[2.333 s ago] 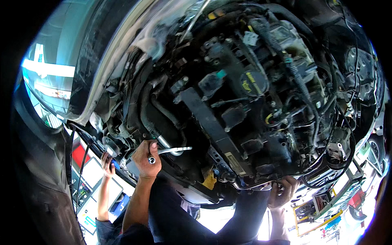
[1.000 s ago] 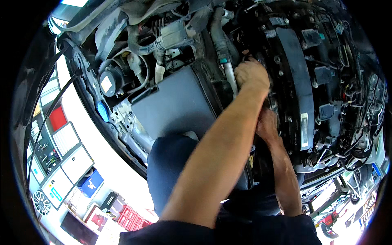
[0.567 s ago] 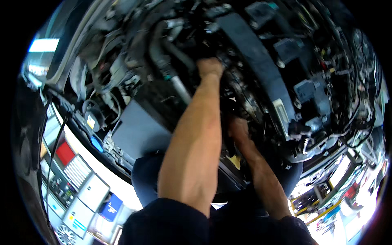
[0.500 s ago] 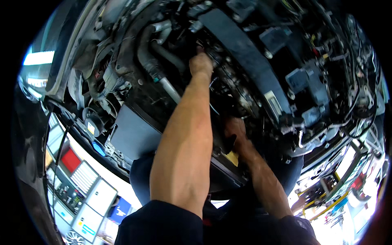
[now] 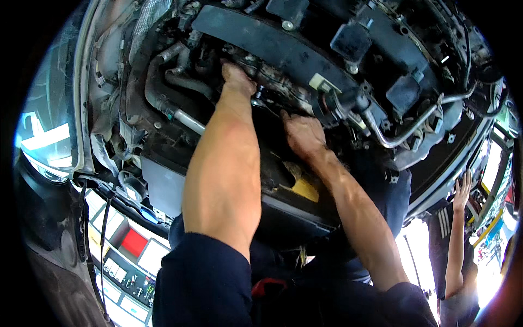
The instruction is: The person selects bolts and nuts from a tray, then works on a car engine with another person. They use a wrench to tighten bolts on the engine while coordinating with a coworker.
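Observation:
Both my arms reach down into the engine bay of a car. My left hand [image 5: 238, 79] is in beside the engine's side, between the metal parts along the engine [image 5: 278, 79] and a dark curved hose [image 5: 188, 84]. Its fingertips are hidden among the parts. Closer to me and to the right, my right hand [image 5: 305, 133] is closed, its fingers curled toward the engine's side. A shiny metal piece [image 5: 260, 98], perhaps part of a tool, shows between the two hands. What the right fingers hold, if anything, is hidden.
A long black cover [image 5: 261, 32] runs along the engine. A bent metal pipe [image 5: 392, 143] lies right of my hands, a yellow patch [image 5: 305, 189] below them. Another person's raised hand [image 5: 463, 191] shows at the far right. Shelves with a red panel [image 5: 133, 242] stand lower left.
My view has shifted, so the engine sits farther left and higher. My right hand has come up out of the dark gap toward the engine's side. The other person has come into view.

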`<action>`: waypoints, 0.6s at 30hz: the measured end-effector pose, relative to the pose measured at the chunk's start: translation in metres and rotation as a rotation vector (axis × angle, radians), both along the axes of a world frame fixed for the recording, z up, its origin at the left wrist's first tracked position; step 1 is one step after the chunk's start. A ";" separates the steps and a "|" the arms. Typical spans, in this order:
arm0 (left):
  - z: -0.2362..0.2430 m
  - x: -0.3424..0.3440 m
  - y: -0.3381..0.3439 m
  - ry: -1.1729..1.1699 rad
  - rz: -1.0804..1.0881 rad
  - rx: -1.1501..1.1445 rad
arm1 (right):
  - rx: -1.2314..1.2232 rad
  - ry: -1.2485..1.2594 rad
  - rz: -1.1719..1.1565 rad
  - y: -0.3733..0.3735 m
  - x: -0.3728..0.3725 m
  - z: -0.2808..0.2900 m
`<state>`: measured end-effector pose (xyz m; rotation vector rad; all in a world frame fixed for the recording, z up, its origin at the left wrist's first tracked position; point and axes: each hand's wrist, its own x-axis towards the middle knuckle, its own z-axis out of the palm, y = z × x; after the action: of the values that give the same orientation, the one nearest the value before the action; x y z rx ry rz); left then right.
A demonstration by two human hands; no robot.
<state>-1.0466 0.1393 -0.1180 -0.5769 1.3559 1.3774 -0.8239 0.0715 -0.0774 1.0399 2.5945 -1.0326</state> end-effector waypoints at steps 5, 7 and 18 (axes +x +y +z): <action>0.037 0.049 0.003 0.068 -0.036 -0.052 | -0.066 -0.019 -0.071 0.011 0.002 -0.001; 0.057 0.051 0.001 0.074 -0.034 -0.079 | -0.018 0.016 -0.078 0.017 0.003 0.016; -0.016 -0.003 -0.017 -0.103 -0.445 0.408 | -0.234 -0.044 -0.020 -0.007 0.039 0.014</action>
<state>-1.0498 0.1227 -0.1336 -0.0628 1.0028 1.1888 -0.7849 0.0644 -0.0637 1.0194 2.3628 -1.2664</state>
